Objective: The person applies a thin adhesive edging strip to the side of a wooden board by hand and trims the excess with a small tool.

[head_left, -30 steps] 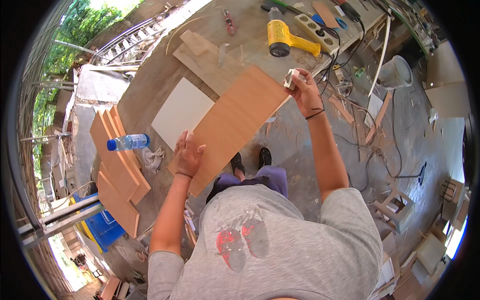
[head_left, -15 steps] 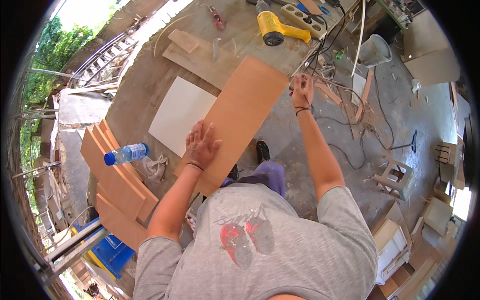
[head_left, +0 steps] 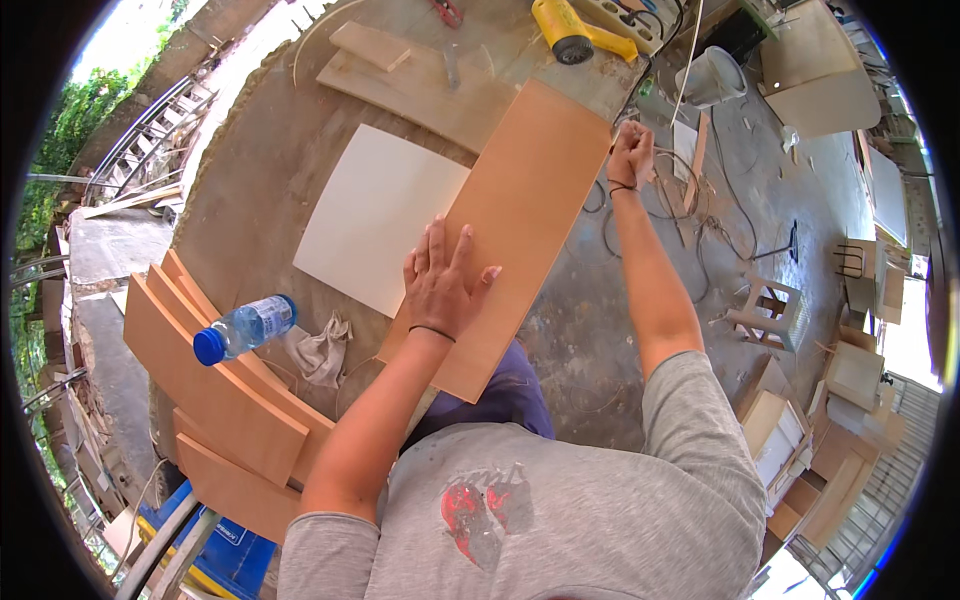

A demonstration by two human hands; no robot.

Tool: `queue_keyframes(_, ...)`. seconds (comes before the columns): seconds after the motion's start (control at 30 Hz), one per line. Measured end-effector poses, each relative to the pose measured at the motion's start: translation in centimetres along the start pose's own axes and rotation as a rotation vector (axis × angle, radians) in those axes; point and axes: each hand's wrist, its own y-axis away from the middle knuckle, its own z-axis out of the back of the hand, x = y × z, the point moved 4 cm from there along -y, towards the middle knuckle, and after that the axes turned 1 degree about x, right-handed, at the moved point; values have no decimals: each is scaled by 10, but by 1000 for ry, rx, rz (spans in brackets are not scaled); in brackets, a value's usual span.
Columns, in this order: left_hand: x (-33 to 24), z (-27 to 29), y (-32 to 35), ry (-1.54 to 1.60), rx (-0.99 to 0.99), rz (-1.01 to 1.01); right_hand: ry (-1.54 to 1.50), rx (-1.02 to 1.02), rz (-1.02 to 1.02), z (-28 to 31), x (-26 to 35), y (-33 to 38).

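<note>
A long orange-brown board [head_left: 540, 190] lies slantwise over a white panel [head_left: 370, 215] on the worktable. My left hand [head_left: 443, 280] rests flat on the board's face with fingers spread, pressing near its left long edge. At the board's far right corner, my right hand [head_left: 631, 158] is closed, its fingers bent in a pinch beside the edge. Whatever is between those fingers is too small and hidden to name.
To the left, a water bottle [head_left: 245, 330] with a blue cap lies on stacked brown boards [head_left: 215, 375], near a crumpled rag [head_left: 322, 352]. Thin wood pieces [head_left: 400, 95] and a yellow heat gun [head_left: 575, 35] lie farther back. Cables [head_left: 735, 190] and a small stool [head_left: 768, 312] occupy the floor at right.
The view has shifted, with the board and both hands now appearing farther right. My left hand remains flat on the board and my right hand stays closed by its far right corner.
</note>
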Motion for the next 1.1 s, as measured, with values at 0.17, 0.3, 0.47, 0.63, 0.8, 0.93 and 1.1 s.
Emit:
queue_keyframes(0.17,1,-1,0,9,6,11,-10,-28,49,2,0,4)
queue_keyframes(0.3,1,-3,0,4,20,24,34,-19,75,-2,-5,-10)
queue_keyframes(0.47,1,-3,1,4,12,27,-41,28,-74,-12,-22,-21)
queue_keyframes(0.63,0,-3,0,-8,2,22,-17,29,-122,-14,-34,-13)
queue_keyframes(0.8,0,-4,1,-20,-3,21,-72,-10,-77,-12,-38,0)
queue_keyframes(0.93,-1,-4,2,-29,-27,16,-254,36,-111,-14,-40,11)
queue_keyframes(1.1,-1,-4,2,-33,-19,14,-267,13,-90,-6,-30,27)
